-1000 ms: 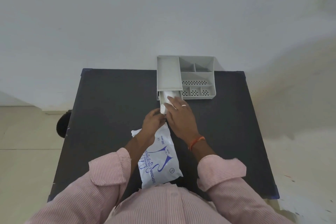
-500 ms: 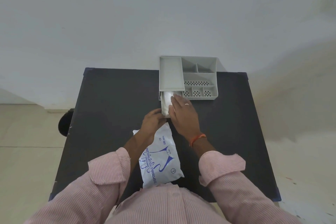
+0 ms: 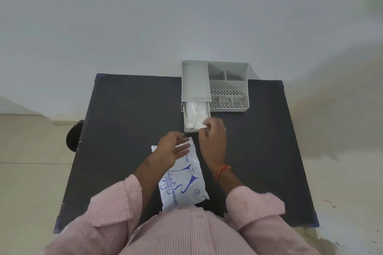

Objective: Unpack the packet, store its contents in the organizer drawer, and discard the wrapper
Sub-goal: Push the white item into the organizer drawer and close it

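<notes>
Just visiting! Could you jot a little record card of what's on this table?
Table: black
Organizer: grey, at the far edge
Drawer: pulled out, white folded contents inside
Packet: white, blue print, lying flat near the person
Left hand: open, over the packet's top end
Right hand: fingers curled by the drawer's front corner; grip unclear

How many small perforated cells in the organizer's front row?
3, side by side along the organizer's front edge, right of the open drawer: left cell, middle cell, right cell. None look hidden.
</notes>
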